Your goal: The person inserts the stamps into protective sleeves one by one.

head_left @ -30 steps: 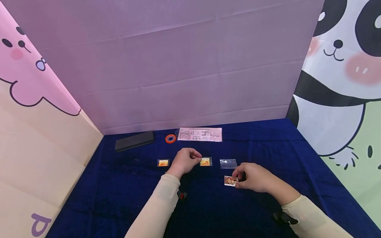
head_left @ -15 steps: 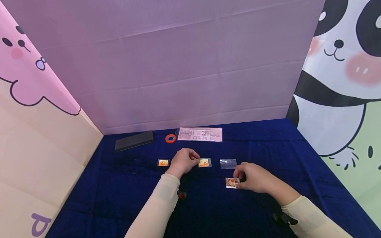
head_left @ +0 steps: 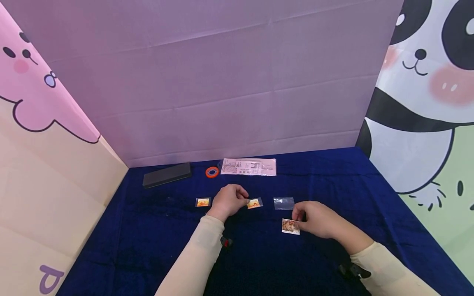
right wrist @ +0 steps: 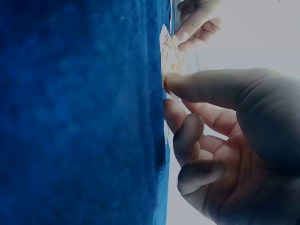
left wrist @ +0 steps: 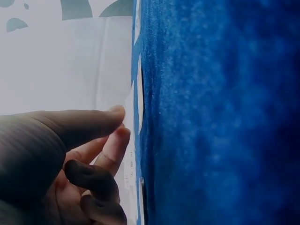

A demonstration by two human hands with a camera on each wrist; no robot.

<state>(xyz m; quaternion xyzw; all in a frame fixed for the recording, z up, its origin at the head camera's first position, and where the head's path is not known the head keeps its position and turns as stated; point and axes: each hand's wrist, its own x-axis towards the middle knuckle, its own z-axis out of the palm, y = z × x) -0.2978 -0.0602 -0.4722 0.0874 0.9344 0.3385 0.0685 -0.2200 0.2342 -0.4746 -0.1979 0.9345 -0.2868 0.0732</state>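
Observation:
In the head view my left hand [head_left: 230,200] pinches the left edge of a clear sleeve [head_left: 261,201] with a small yellow-orange stamp [head_left: 253,203] inside. My right hand [head_left: 317,219] holds a brown-patterned, white-edged stamp [head_left: 289,225] between thumb and finger, a little above the cloth. The right wrist view shows this thumb [right wrist: 201,86] over the stamp's edge. Just behind it, a clear plastic sleeve [head_left: 283,203] lies flat. Another sleeved orange stamp [head_left: 203,202] lies left of my left hand. In the left wrist view, thumb and index finger nearly meet; the sleeve between is hard to make out.
A dark flat case [head_left: 166,175], an orange ring-shaped roll [head_left: 212,172] and a pink printed packet [head_left: 249,167] lie along the back of the blue cloth [head_left: 148,246]. A mauve backdrop [head_left: 222,82] rises behind, with cartoon-printed panels on both sides.
The stamp in my right hand has shifted slightly right and changed its tilt. The sleeved stamp at my left fingertips has moved slightly left and tilted. Both arms stay nearly still.

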